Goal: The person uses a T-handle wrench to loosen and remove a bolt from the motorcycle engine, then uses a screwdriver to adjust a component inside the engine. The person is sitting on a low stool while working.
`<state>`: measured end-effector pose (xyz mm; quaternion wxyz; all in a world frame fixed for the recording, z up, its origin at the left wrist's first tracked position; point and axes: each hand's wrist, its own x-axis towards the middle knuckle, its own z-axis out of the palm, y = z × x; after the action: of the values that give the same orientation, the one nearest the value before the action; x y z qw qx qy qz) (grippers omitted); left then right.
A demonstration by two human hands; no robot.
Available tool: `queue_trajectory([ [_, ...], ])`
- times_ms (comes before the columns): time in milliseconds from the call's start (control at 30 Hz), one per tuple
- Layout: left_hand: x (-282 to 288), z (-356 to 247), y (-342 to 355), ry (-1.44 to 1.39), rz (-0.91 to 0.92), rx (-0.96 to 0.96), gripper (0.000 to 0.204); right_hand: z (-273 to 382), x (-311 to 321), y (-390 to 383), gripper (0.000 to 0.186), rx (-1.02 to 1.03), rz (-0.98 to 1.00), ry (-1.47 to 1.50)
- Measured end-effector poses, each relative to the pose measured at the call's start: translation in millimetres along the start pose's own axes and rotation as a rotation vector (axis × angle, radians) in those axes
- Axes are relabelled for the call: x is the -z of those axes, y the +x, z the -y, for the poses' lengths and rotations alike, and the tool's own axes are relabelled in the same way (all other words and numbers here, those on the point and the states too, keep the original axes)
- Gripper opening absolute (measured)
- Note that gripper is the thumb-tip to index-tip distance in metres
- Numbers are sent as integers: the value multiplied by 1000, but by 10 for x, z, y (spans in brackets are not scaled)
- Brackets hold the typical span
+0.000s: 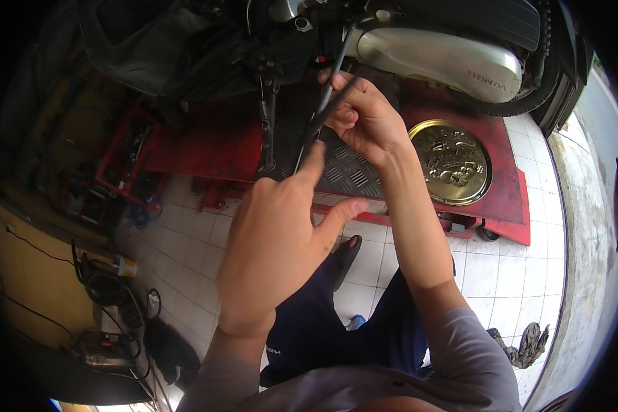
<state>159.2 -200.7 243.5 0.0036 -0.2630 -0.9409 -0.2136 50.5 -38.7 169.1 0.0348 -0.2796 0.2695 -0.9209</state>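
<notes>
A dark grey cable (344,45) runs down from the underside of a two-wheeler (432,62), with a darker strip (338,99) crossing it. My right hand (367,120) has its fingers closed round them below the silver casing. Lower and to the left, my left hand (268,240) is open, index finger stretched up beside the lower cable and thumb spread apart; whether the index touches it is unclear. A black stand leg (268,130) is left of both lines. Beneath lie a red platform (508,206) with a patterned metal plate (350,175), and a round gold tray (450,193).
A red rack of tools (123,147) stands at the left, above coiled black hoses and a machine (103,350) by a yellow cabinet (27,288). The white tiled floor (481,281) has a dark crumpled bag (532,343) on the right, beside a concrete edge (577,275).
</notes>
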Motion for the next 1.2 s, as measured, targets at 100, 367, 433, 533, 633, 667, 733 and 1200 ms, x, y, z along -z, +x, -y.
queue_trajectory([
  [100, 28, -72, 41, -173, -285, -108, 71, -1, -4, 14, 20, -7, 15, 20],
  [367, -39, -146, 105, -269, -280, -154, 60, 9, 59, 30, 20, 21, -9, 24],
  [433, -55, -123, 101, -333, -246, -372, 62, -55, 54, 66, 19, 44, -37, -3],
  [533, -72, 2, 80, 4, -13, -92, 77, 21, -28, 17, 19, 39, -101, 33],
  [633, -46, -98, 70, -284, -386, -56, 76, 52, 26, 18, 20, 51, -57, 39],
  [667, -54, -136, 68, -363, -502, -121, 74, 61, 50, 11, 21, 51, -37, 39],
  [733, -24, -139, 44, -297, -203, -182, 77, 13, 84, 37, 21, 40, -32, 20],
  [1200, -3, -128, 114, -281, -436, -43, 69, 41, 7, 19, 21, 51, -78, 21],
])
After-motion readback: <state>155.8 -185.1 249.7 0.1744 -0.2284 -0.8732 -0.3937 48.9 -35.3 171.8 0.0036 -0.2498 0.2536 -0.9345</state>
